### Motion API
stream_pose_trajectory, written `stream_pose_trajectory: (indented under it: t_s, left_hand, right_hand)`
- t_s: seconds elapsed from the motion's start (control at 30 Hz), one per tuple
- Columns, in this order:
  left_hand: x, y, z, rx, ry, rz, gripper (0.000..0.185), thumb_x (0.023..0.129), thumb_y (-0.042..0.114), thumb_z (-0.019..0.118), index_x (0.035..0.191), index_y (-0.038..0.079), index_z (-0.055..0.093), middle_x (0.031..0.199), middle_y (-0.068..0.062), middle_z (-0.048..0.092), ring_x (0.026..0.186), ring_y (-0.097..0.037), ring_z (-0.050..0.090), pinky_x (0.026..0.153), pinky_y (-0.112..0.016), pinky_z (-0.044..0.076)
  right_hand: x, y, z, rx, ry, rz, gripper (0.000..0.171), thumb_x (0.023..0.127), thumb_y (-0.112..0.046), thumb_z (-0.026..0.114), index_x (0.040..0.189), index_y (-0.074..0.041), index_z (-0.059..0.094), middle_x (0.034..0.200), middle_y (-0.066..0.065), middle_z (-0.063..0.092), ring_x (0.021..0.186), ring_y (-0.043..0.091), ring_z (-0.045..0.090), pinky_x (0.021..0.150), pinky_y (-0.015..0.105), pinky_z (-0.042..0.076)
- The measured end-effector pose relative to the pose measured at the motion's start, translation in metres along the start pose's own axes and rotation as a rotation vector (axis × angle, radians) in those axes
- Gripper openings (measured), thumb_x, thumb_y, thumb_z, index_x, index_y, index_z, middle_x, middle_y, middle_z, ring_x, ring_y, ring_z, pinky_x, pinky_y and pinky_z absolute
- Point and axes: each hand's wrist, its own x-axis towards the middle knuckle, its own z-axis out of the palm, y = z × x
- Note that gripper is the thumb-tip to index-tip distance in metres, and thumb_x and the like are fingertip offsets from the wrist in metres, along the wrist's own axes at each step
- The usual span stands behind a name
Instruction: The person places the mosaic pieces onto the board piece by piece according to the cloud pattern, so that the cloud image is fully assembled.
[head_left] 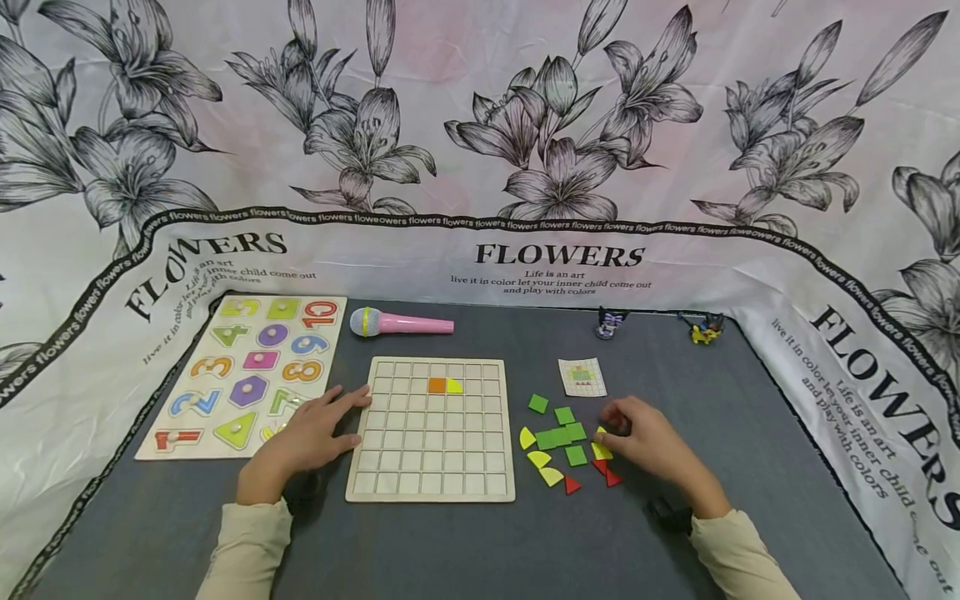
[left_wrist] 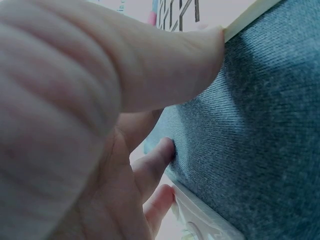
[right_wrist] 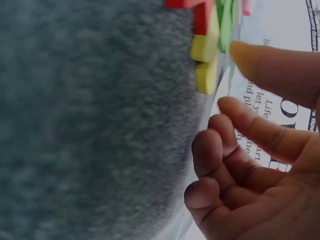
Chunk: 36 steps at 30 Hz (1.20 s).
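The left hand partly hides the number board, and the card bears a blurred pattern.

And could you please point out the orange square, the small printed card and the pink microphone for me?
Orange square (head_left: 437,386): head view, middle of its top face.
Small printed card (head_left: 582,377): head view, middle of its printed face.
Pink microphone (head_left: 407,322): head view, on its pink handle.
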Motion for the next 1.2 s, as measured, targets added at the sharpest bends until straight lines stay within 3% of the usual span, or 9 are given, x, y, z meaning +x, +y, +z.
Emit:
stream_pose_trajectory:
  t_s: [0.2, 0.53, 0.63, 0.87, 1.2]
  left_hand:
    - [0.000, 0.000, -0.001, -0.005, 0.001, 0.002, 0.067, 0.099, 0.016, 0.077, 0.159, 0.008, 0.049, 0.164, -0.025, 0.043, 0.155, -0.055, 0.023, 0.120, -0.076, 0.018]
    - [0.000, 0.001, -0.002, 0.000, 0.003, 0.018, 0.065, 0.100, 0.016, 0.077, 0.158, 0.007, 0.051, 0.163, -0.025, 0.044, 0.155, -0.054, 0.024, 0.120, -0.075, 0.018]
    - [0.000, 0.000, -0.002, 0.006, 0.003, 0.017, 0.065, 0.099, 0.017, 0.077, 0.158, 0.007, 0.051, 0.164, -0.025, 0.044, 0.155, -0.054, 0.024, 0.120, -0.075, 0.018]
    - [0.000, 0.000, -0.003, 0.016, 0.003, 0.022, 0.064, 0.099, 0.017, 0.077, 0.157, 0.007, 0.052, 0.164, -0.025, 0.044, 0.155, -0.055, 0.025, 0.121, -0.075, 0.018]
    - [-0.001, -0.001, -0.002, 0.012, 0.009, 0.035, 0.068, 0.100, 0.015, 0.077, 0.160, 0.005, 0.048, 0.161, -0.026, 0.047, 0.154, -0.056, 0.025, 0.120, -0.075, 0.019]
  right_hand:
    - [-0.001, 0.001, 0.005, -0.026, -0.028, 0.016, 0.016, 0.091, -0.010, 0.084, 0.098, -0.004, 0.070, 0.091, 0.002, 0.060, 0.081, 0.016, 0.055, 0.068, 0.033, 0.049]
    - [0.001, -0.004, 0.006, -0.022, 0.030, -0.001, 0.016, 0.094, 0.001, 0.077, 0.095, -0.006, 0.063, 0.079, -0.004, 0.058, 0.071, 0.012, 0.053, 0.061, 0.029, 0.046]
    - [0.004, -0.007, 0.006, -0.006, 0.045, 0.005, 0.011, 0.097, 0.000, 0.075, 0.098, -0.005, 0.065, 0.081, -0.003, 0.061, 0.072, 0.013, 0.055, 0.062, 0.030, 0.048]
    - [0.017, -0.020, 0.011, 0.159, 0.010, 0.037, 0.008, 0.102, 0.002, 0.069, 0.105, -0.002, 0.063, 0.089, 0.005, 0.067, 0.073, 0.019, 0.067, 0.063, 0.030, 0.058]
    - [0.044, -0.046, 0.028, 0.181, -0.010, -0.032, 0.010, 0.102, 0.004, 0.066, 0.110, -0.002, 0.067, 0.099, 0.006, 0.068, 0.079, 0.020, 0.073, 0.069, 0.032, 0.060]
